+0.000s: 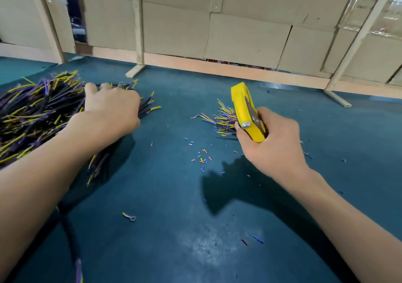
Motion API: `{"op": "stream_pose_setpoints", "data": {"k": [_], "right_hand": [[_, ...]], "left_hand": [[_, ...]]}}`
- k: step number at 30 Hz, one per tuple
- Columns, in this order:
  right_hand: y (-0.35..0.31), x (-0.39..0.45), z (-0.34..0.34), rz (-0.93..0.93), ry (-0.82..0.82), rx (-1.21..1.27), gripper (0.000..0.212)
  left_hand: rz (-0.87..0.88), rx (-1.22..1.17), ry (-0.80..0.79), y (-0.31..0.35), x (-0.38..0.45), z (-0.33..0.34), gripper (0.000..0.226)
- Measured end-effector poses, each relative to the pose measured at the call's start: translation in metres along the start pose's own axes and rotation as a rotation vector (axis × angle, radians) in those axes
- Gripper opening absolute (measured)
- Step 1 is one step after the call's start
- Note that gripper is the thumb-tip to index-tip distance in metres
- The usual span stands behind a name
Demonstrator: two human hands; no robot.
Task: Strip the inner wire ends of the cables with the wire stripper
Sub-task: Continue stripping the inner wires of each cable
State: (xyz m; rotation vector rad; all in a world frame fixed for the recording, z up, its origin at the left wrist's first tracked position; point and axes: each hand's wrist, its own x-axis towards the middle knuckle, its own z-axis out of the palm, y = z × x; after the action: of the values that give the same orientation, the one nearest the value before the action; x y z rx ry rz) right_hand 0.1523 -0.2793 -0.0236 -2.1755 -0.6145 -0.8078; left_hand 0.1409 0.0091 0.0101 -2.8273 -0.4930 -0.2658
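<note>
A big pile of black cables (pixel 32 117) with yellow and purple inner wires covers the left of the blue table. My left hand (pixel 111 106) reaches into this pile, fingers curled down among the cables; what they hold is hidden. My right hand (pixel 272 143) grips the yellow wire stripper (pixel 247 113) by its handles, head pointing up and away. Just behind the stripper lies a smaller bundle of cables (pixel 221 119) with bared coloured wire ends.
Several short bits of cut insulation (pixel 201 158) are scattered between my hands. A loose ring terminal (pixel 130 217) lies near the front. A cardboard wall on a wooden frame (pixel 195 65) closes the table's far side. A black cable (pixel 69 234) trails off the front left.
</note>
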Motion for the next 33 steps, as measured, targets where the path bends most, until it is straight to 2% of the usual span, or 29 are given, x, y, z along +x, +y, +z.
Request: {"op": "stream_pose_setpoints", "data": {"k": [3, 7, 10, 11, 13, 16, 18, 21, 24, 26, 27, 28, 29, 31, 33], "right_hand": [[-0.001, -0.002, 0.001, -0.037, -0.027, 0.001, 0.034], [-0.006, -0.004, -0.001, -0.162, -0.117, -0.035, 0.030], [-0.009, -0.004, 0.000, -0.291, -0.149, -0.098, 0.017], [-0.009, -0.003, -0.001, -0.343, -0.141, -0.110, 0.015], [-0.012, -0.002, -0.002, -0.434, -0.120, -0.137, 0.027], [-0.013, -0.001, -0.005, -0.476, -0.121, -0.185, 0.051], [-0.012, 0.000, -0.003, -0.450, -0.116, -0.165, 0.059], [-0.008, -0.001, -0.002, -0.392, -0.038, -0.079, 0.041], [-0.010, -0.002, -0.005, -0.081, 0.059, 0.096, 0.017], [-0.017, 0.002, -0.006, 0.207, 0.090, 0.428, 0.034], [-0.021, 0.007, -0.009, 0.336, 0.098, 0.642, 0.036], [-0.024, 0.011, -0.011, 0.470, 0.077, 0.842, 0.034], [-0.026, 0.015, -0.014, 0.573, 0.040, 0.987, 0.033], [-0.027, 0.017, -0.016, 0.676, -0.054, 1.070, 0.031], [-0.028, 0.015, -0.015, 0.685, -0.111, 1.074, 0.033]], "left_hand": [[-0.012, -0.088, 0.010, 0.004, 0.000, 0.000, 0.009], [0.004, -0.079, -0.050, 0.011, -0.005, 0.004, 0.017], [0.044, -0.048, 0.015, 0.011, -0.009, 0.001, 0.006], [0.058, -0.063, 0.046, 0.011, -0.009, 0.001, 0.013], [0.086, -0.106, 0.086, 0.015, -0.012, -0.005, 0.016], [0.119, -0.143, 0.036, 0.023, -0.019, -0.008, 0.003], [0.136, -0.163, 0.024, 0.024, -0.021, -0.008, 0.006], [0.225, -0.287, 0.130, 0.024, -0.017, -0.011, 0.009], [0.403, -0.572, 0.362, 0.028, -0.019, -0.017, 0.011], [0.513, -0.745, 0.480, 0.035, -0.025, -0.017, 0.012], [0.544, -0.858, 0.465, 0.041, -0.028, -0.016, 0.012], [0.538, -1.041, 0.379, 0.048, -0.031, -0.015, 0.013], [0.505, -1.305, 0.223, 0.055, -0.034, -0.014, 0.014], [0.441, -1.835, -0.175, 0.069, -0.040, -0.016, 0.016], [0.452, -2.100, -0.480, 0.076, -0.046, -0.015, 0.021]]}}
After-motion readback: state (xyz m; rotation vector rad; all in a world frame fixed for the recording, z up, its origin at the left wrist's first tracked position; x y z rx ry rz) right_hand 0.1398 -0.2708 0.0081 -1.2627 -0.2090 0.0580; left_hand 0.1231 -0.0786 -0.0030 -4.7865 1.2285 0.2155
